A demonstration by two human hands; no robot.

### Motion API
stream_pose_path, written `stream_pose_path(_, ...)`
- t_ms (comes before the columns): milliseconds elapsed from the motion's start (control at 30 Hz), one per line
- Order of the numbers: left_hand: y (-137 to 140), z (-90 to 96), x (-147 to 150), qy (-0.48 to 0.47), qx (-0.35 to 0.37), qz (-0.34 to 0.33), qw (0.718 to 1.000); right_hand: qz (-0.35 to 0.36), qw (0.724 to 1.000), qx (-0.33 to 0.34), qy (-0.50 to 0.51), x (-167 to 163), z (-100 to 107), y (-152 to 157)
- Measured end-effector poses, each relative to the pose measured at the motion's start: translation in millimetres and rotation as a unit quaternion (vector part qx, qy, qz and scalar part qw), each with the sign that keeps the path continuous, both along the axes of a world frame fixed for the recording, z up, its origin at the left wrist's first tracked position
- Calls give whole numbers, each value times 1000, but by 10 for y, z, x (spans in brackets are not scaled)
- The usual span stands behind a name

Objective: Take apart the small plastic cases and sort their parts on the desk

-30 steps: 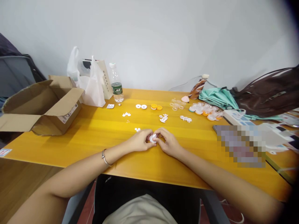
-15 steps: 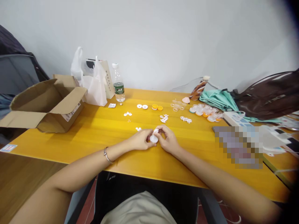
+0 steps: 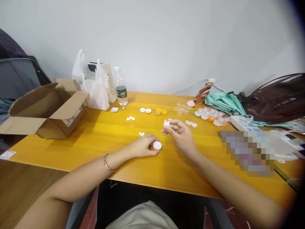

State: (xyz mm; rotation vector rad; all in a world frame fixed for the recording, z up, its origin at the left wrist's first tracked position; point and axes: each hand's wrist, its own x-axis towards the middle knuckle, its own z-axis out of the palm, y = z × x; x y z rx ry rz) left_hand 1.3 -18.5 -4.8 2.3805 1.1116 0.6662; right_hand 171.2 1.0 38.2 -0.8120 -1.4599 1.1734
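My left hand [image 3: 145, 145] rests on the table, thumb and fingers curled around the edge of a small round white cap-like piece [image 3: 157, 145]. Off to its upper right, my right hand [image 3: 179, 133] pinches a small white openwork piece [image 3: 166, 124] between thumb and forefinger, clear of the round piece. Partly hidden behind those fingers lie a few white openwork parts [image 3: 168, 120]. Some small white parts [image 3: 141, 134] lie just beyond my left hand. More white openwork pieces [image 3: 191, 124] are to the right of my right hand.
Along the back are white rings [image 3: 145, 110], orange round parts [image 3: 161, 111], clear rings [image 3: 182, 109] and several clear-topped round pieces [image 3: 212, 116]. An open cardboard box [image 3: 45, 111], a plastic bag [image 3: 96, 95] and a water bottle [image 3: 122, 90] stand left. A blurred-out flat object [image 3: 247, 154] lies right.
My right hand has moved up and right, away from the round piece, with a small white piece in its fingers. My left hand stays at the round piece.
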Motion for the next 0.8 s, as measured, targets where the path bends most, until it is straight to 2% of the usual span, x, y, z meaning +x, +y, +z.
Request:
stream_pose_path(67, -11, 30, -20, 6, 0, 2, 1000, -7, 1000, 13, 9, -18, 82, -35)
stream_pose_path(167, -22, 90, -46, -1, -17, 11, 1000, -10, 999, 15, 27, -50, 87, -79)
stream_pose_path(333, -11, 191, -66, -119, 6, 84, 989, 15, 998, -1, 60, -53, -23, -98)
stream_pose_path(433, -28, 237, -43, -222, 11, 88, 971, 19, 996, -4, 84, -43, -62, -99)
stream_pose_path(600, -119, 312, 97, -400, -61, -16, 914, 34, 993, 2, 113, -59, -86, -139)
stream_pose_path(700, -126, 325, 177, -441, -110, -7, 891, 29, 994, -1, 102, -71, -85, -165)
stream_pose_path(800, -93, 302, 194, -456, -122, 10, 882, 33, 995, -11, 89, -75, -80, -182)
